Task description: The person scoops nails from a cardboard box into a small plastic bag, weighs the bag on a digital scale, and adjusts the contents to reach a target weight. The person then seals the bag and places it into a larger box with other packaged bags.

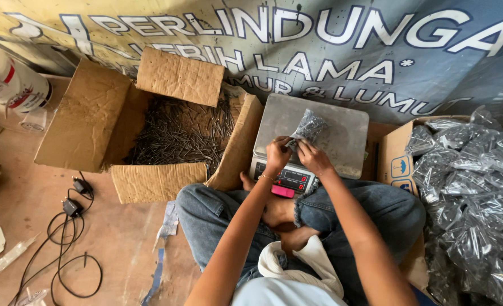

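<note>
Floor: bare wood under your crossed legs, printed banner (319, 45) draped behind.
Scale: digital scale (342, 130) sits just beyond your knees, so the steel pan is in easy reach.
Bag: small clear bag of nails (310, 126) rests on the pan.
Left hand (278, 154): fingers pinched on the bag's near edge.
Right hand (312, 157): fingers clamped beside them, steadying the bag.
Supply: open cardboard box of loose nails (177, 133) far left.
Filled bags (478, 187): heaped in the box (396, 153) on your right.

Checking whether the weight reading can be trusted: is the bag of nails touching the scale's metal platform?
Touching. In the head view the bag of nails rests on the platform, with both hands gripping its lower end.
</note>
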